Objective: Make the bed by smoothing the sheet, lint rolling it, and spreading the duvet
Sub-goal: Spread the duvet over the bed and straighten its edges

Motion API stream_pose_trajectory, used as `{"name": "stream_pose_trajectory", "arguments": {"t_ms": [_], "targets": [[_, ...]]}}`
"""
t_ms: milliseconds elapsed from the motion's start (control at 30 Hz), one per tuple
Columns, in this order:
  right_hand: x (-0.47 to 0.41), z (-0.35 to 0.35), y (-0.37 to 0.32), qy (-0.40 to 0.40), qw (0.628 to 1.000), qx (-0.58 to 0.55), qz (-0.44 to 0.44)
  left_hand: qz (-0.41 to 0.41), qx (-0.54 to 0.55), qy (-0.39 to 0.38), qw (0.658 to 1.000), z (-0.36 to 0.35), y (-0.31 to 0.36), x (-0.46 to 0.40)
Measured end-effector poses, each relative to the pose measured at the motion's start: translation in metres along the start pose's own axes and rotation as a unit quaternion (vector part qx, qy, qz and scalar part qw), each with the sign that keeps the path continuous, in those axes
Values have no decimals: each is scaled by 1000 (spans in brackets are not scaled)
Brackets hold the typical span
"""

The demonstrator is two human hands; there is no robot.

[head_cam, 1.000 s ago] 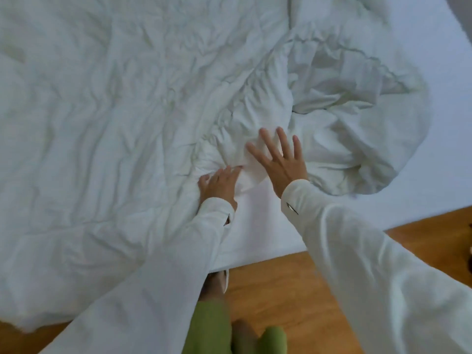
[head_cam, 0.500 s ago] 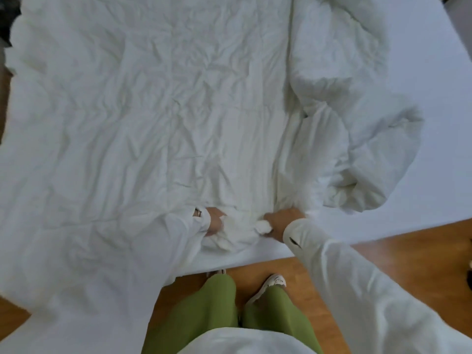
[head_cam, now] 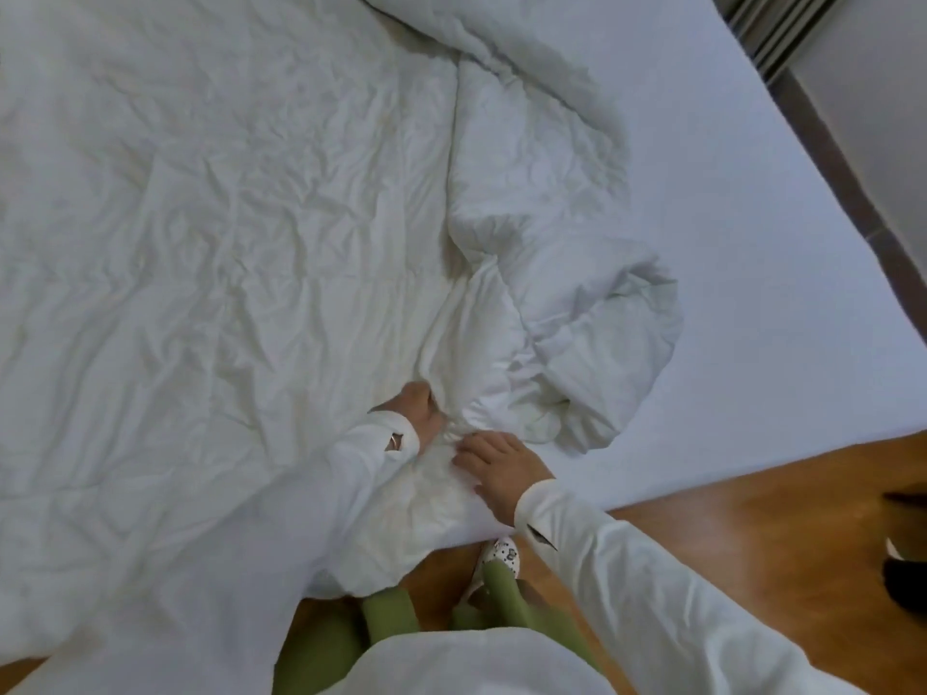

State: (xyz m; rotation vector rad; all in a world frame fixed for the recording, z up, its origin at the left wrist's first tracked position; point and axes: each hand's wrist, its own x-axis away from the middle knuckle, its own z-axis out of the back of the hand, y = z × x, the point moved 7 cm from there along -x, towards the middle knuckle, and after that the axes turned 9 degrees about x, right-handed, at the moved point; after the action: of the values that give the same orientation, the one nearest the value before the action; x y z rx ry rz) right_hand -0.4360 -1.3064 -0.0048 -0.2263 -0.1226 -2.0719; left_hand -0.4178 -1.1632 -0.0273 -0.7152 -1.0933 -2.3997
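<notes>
Two hands are seen at the near edge of the bed, both in long white sleeves. The left hand [head_cam: 420,412] is curled into a gathered fold of the crumpled white fabric duvet [head_cam: 225,233], and the fold is gripped there. The right hand [head_cam: 496,469] is laid just beside it on the bunched edge, fingers bent down onto the cloth; whether the cloth is pinched cannot be told. Most of the bed's left side is covered by the duvet, and a thick rumpled bundle [head_cam: 567,273] of it is heaped right of the hands. The smooth white fitted sheet [head_cam: 782,293] is left bare on the right. The brown wooden floor [head_cam: 727,534] is visible below, with green trouser legs [head_cam: 391,614].
</notes>
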Motion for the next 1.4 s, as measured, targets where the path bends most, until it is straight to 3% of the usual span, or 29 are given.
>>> {"name": "stream_pose_trajectory", "arguments": {"t_ms": [33, 100, 167, 233, 267, 333, 433, 533, 633, 833, 1000, 1100, 1133, 1167, 1233, 1300, 1333, 1400], "targets": [[10, 8, 25, 77, 996, -11, -42, -45, 64, 92, 993, 10, 25, -2], [33, 21, 91, 183, 960, -68, -203, -197, 108, 281, 933, 31, 80, 7], [56, 18, 158, 162, 880, -157, -419, -321, 31, 368, 872, 37, 134, 15], [71, 2, 198, 75, 791, -235, -560, -345, -125, 329, 870, 20, 177, -1], [73, -5, 209, 51, 762, -279, -583, -308, -211, 282, 884, 10, 191, -14], [68, -20, 221, 21, 712, -395, -580, -205, -346, 185, 897, -6, 203, -39], [64, -36, 225, -14, 644, -525, -557, -119, -386, 138, 904, -9, 215, -57], [66, -22, 244, 24, 667, -540, -513, -109, -308, 73, 942, -8, 219, -76], [75, 10, 280, 36, 750, -446, -486, -129, -184, -14, 974, 1, 229, -92], [135, 96, 389, 25, 874, -155, -459, -180, -33, -8, 983, 12, 273, -109], [171, 156, 461, 63, 914, 149, -372, -165, -75, -57, 982, -38, 316, -125], [170, 158, 473, 172, 911, 237, -292, -115, -150, -98, 977, -68, 335, -135], [170, 149, 478, 173, 913, 243, -279, -84, -169, -98, 977, -76, 335, -139], [168, 128, 485, 124, 928, 221, -274, -50, -191, -96, 976, -85, 331, -145], [170, 69, 502, -52, 953, 105, -281, 25, -231, -118, 965, -110, 311, -152], [189, -4, 501, -259, 918, -107, -281, 98, -208, -127, 965, -138, 290, -159], [196, -29, 497, -297, 894, -200, -268, 122, -200, -122, 965, -147, 289, -158], [202, -52, 503, -231, 886, -304, -264, 147, -209, -70, 964, -156, 305, -157]]}}
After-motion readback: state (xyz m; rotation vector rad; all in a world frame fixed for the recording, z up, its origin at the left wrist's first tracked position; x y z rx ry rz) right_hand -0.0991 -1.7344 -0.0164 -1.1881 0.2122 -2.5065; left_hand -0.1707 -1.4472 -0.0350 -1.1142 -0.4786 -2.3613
